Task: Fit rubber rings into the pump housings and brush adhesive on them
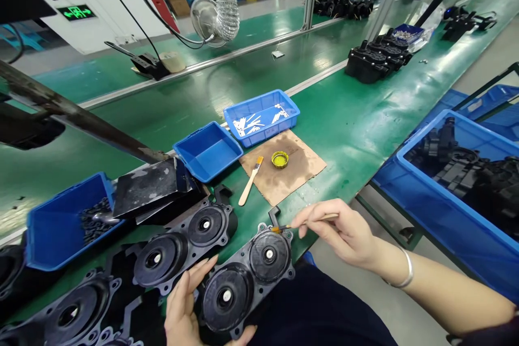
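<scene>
At far left I see a blue bin (46, 230) of small dark parts on the green tabletop (340, 130); beside it lies a scuffed black slab (148, 186). Right of these, a neighbouring housing (180, 251) lies with its two black discs facing up. My left hand (184, 303) grasps the lower-left end of a twin-disc housing (252, 267), fingers at its upper edge, thumb at its lower; the piece is at the tabletop's near edge, each disc centred on a white-tipped hub. Beyond it I note a small blue tray (207, 151), a flat brush (251, 179) resting partly on stained cardboard (300, 173), a blue basket (263, 135) of white pieces, and a yellow cap (279, 159) on the cardboard. My right hand (338, 232) pinches a slim brush (287, 226), bristles at the housing's upper edge; contact I cannot confirm. Farther right are grouped black assemblies (375, 59) and a blue crate (389, 170) of dark parts.
</scene>
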Action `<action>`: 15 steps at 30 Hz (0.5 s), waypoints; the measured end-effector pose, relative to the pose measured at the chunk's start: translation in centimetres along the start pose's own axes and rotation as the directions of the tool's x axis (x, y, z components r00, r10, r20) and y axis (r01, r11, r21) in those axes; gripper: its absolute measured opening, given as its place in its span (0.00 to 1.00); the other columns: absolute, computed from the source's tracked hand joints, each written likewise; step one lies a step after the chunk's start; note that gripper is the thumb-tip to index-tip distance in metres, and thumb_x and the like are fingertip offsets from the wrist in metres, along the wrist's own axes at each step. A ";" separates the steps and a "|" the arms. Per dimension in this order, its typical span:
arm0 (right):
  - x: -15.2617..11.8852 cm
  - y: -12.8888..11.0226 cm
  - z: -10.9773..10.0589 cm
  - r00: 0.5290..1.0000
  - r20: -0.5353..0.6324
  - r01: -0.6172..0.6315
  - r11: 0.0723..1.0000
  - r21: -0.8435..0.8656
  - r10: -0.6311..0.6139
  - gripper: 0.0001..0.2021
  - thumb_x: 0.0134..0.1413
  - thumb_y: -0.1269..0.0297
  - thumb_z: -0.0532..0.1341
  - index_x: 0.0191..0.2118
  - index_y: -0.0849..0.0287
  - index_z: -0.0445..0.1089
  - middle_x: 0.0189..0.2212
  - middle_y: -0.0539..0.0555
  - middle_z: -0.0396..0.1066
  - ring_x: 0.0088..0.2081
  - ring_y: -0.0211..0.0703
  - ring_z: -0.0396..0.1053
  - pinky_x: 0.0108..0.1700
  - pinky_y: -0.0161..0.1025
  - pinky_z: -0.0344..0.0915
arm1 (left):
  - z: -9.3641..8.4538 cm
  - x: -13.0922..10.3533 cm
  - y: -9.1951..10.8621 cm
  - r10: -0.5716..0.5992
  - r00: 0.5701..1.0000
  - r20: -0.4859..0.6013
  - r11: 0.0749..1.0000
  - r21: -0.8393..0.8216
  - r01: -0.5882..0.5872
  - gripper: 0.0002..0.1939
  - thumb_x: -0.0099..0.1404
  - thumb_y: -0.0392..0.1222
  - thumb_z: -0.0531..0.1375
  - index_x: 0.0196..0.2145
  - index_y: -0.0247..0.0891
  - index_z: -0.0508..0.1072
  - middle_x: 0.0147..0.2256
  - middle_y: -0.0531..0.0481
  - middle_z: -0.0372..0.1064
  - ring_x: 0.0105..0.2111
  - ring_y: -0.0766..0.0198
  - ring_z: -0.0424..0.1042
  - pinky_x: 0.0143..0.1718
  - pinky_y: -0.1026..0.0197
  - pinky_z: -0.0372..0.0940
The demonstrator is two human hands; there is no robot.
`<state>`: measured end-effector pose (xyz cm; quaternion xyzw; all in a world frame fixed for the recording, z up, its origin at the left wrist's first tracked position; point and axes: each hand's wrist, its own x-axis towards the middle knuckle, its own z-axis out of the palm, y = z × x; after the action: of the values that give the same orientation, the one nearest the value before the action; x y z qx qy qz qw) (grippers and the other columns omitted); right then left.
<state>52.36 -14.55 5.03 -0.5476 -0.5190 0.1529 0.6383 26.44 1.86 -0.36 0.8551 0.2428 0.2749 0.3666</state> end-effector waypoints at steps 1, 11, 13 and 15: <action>0.2 0.3 0.3 1.000 0.008 0.013 1.000 -0.009 -0.013 0.06 0.73 0.70 0.53 0.50 0.53 0.62 0.43 0.56 0.77 0.36 0.38 0.78 0.40 0.39 0.78 | 0.0 0.0 0.1 -0.003 1.000 -0.003 1.000 -0.002 0.002 0.58 0.56 0.45 0.72 0.73 0.47 0.42 0.56 0.37 0.67 0.60 0.38 0.67 0.63 0.22 0.57; -1.8 -1.6 -1.2 0.991 0.120 -0.055 0.998 -0.011 0.056 0.07 0.72 0.72 0.53 0.50 0.54 0.62 0.38 0.56 0.76 0.33 0.39 0.75 0.33 0.37 0.75 | 0.2 -0.5 -0.5 -0.031 0.999 -0.034 0.999 -0.023 0.030 0.55 0.57 0.49 0.71 0.72 0.46 0.44 0.56 0.35 0.67 0.60 0.35 0.67 0.61 0.21 0.56; -1.8 -2.3 -1.3 0.987 0.150 -0.064 0.997 0.039 0.057 0.07 0.73 0.71 0.53 0.50 0.53 0.62 0.38 0.56 0.77 0.34 0.41 0.75 0.33 0.38 0.76 | 0.2 -0.5 -0.7 -0.033 0.999 -0.033 0.999 -0.033 0.031 0.56 0.55 0.49 0.72 0.72 0.47 0.45 0.56 0.35 0.67 0.60 0.35 0.67 0.62 0.22 0.56; -1.2 -2.2 -1.5 0.997 0.065 -0.044 0.997 0.063 0.040 0.07 0.73 0.71 0.53 0.50 0.52 0.63 0.38 0.55 0.77 0.33 0.40 0.76 0.34 0.39 0.77 | 0.4 -0.5 -0.9 -0.025 0.999 -0.047 0.999 -0.050 0.023 0.57 0.54 0.50 0.73 0.72 0.45 0.46 0.55 0.35 0.69 0.60 0.36 0.66 0.64 0.24 0.55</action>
<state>52.24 -17.06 6.55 -0.5325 -0.5220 0.2002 0.6355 26.14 1.91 -1.43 0.8361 0.2548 0.2966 0.3848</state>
